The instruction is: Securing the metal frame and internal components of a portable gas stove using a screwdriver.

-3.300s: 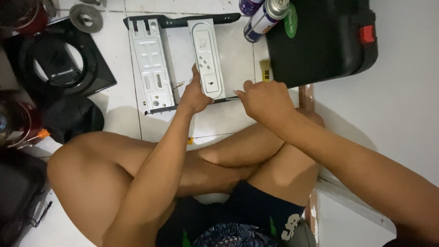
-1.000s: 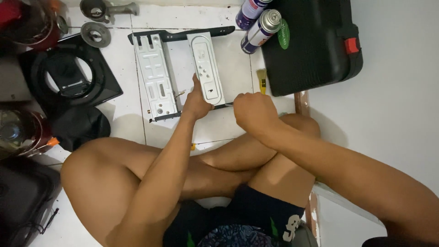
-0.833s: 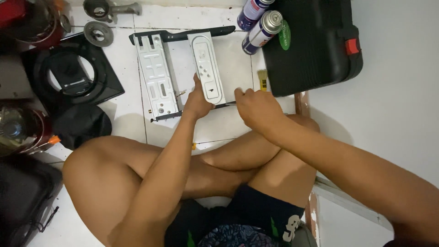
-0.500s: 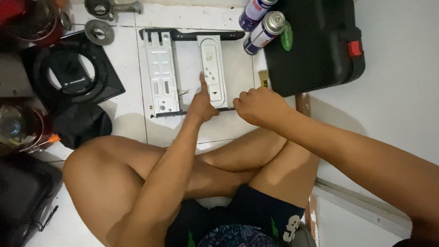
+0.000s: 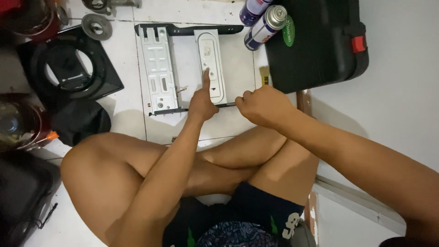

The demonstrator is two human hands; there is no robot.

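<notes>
**Finger out on the white plate**

Since half a second ago the left hand (image 5: pixel 202 101) has stretched its forefinger up the white plate (image 5: pixel 211 65); before, that hand lay bunched at the plate's near end. The right hand (image 5: pixel 263 106) has hardly shifted.

Nearest, crossed bare legs fill the lower view. Just beyond them both hands work at the near edge of a metal frame (image 5: pixel 157 68) lying flat on the tiled floor (image 5: pixel 238 64). Left grip: spread, forefinger pressed on the plate, holding nothing. Right grip: closed round a thin dark tool whose tip points toward 9 o'clock at the plate's near end; I cannot tell what kind of tool.

The plate lies at 12 o'clock from the left hand, long axis running 6 to 12; the left hand is the nearer.

Farther, at 1 o'clock, two spray cans (image 5: pixel 264 28) lie against a shut black case (image 5: pixel 320 45), contents hidden. At 10 o'clock sits a black burner top (image 5: pixel 68 68).
</notes>
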